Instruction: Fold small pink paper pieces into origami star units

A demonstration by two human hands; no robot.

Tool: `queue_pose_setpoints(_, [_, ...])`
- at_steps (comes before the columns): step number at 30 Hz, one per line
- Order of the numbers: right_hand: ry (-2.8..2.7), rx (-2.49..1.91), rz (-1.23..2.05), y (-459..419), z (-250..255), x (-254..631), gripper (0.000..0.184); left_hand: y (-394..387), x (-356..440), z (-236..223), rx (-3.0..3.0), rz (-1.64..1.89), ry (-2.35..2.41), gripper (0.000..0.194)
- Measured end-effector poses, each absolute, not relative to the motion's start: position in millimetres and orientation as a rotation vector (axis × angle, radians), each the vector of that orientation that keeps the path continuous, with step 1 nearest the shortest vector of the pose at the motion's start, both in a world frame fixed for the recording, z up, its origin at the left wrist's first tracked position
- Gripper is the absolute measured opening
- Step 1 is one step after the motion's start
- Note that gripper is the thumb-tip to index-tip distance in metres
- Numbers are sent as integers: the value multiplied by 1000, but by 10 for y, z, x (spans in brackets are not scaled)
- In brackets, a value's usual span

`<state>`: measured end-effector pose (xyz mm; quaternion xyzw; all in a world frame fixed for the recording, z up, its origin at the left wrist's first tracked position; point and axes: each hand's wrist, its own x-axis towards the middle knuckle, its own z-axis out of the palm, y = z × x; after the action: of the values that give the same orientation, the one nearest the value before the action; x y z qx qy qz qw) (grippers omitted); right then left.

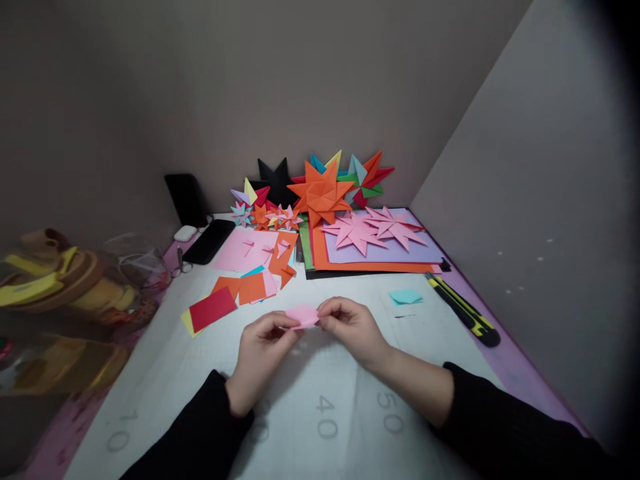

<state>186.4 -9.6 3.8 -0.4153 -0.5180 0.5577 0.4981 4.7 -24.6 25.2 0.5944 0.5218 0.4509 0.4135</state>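
Note:
A small piece of pink paper (303, 316) is held just above the white mat between my two hands. My left hand (267, 347) pinches its left end between thumb and fingers. At the right end, the thumb and fingertips of my right hand (353, 327) grip it too. Its exact folds are too small to make out. To the right of my right hand lies a folded light blue paper piece (405, 297). Left of my left hand, a red paper rectangle (213, 310) overlaps a yellow one (192, 325).
Behind my hands lie orange paper pieces (251, 289) and a paper stack (370, 267) bearing pink paper stars (354, 233). Several folded stars, one orange (321, 191), lean on the wall. A yellow-black utility knife (465, 311) is at right, a phone (210, 241) at left, with jars (95, 293) beyond.

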Motion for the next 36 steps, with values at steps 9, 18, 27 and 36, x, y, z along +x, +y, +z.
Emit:
queue_pose_setpoints(9, [-1156,-1065,1341,-122,96,1818,12,-258,127,225,1313,1135,1408,21])
queue_pose_setpoints(18, [-1298,-1158,1110,-143,84,1823,9,-238,135,233,1246,1107,1201,14])
queue_pose_setpoints(27, [-1258,-1100,1170,-169,86,1818,10,-242,134,191,1231,1201,1220,20])
queue_pose_setpoints(36, [-1349,-1134,1061,-172,64,1838,6,-238,105,219,1385,1165,1207,9])
